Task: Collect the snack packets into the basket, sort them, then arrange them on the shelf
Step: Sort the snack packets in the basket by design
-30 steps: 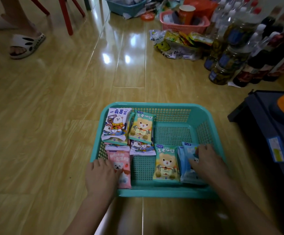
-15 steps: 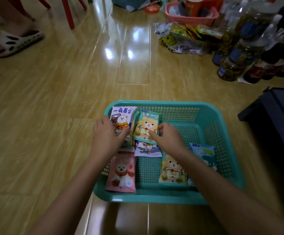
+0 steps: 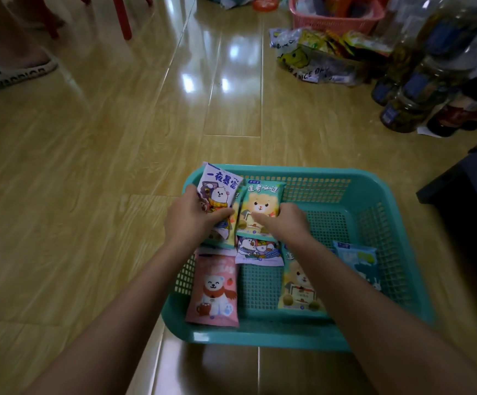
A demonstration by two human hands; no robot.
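Teal mesh basket; pink polar-bear packet; yellow bear packet.

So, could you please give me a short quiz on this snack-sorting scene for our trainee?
1. True or false: the pink packet lies inside the teal basket.
2. What does the left hand grip? A the purple packet, B the pink packet, C nothing.
3. Which packet does the right hand hold?
Key: 1 true; 2 A; 3 the yellow bear packet at the basket's far side.
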